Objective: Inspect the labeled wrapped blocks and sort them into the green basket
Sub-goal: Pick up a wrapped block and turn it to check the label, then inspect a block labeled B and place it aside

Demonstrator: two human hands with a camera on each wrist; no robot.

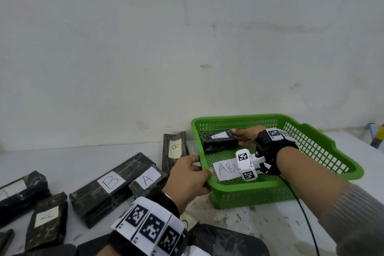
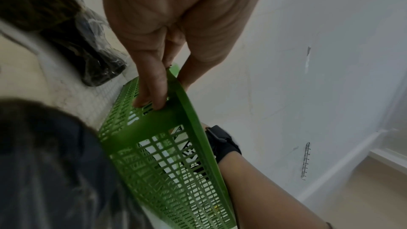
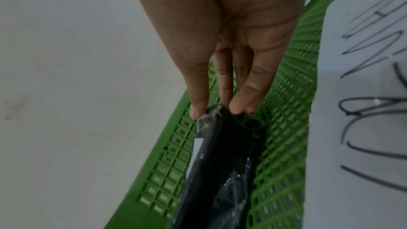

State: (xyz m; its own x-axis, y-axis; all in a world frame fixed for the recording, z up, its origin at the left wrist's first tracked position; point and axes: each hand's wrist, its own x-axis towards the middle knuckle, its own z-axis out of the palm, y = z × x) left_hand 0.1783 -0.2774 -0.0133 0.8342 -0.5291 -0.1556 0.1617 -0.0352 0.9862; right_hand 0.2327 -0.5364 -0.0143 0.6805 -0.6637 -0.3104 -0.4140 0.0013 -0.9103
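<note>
A black wrapped block (image 1: 220,142) with a small white label lies inside the green basket (image 1: 311,147) at its far left corner, and the right hand (image 1: 248,134) pinches the block's near end between thumb and fingertips (image 3: 239,105). The left hand (image 1: 188,176) grips the basket's left rim, thumb on top and fingers (image 2: 152,86) curled over the mesh wall, while a white paper sheet (image 1: 225,170) with handwritten letters lies on the basket floor. On the white table (image 1: 270,224) left of the basket lie more wrapped blocks, among them a long block labeled B (image 1: 112,183), a short block labeled A (image 1: 148,180) touching it, and another B block (image 1: 174,149) just beside the basket.
</note>
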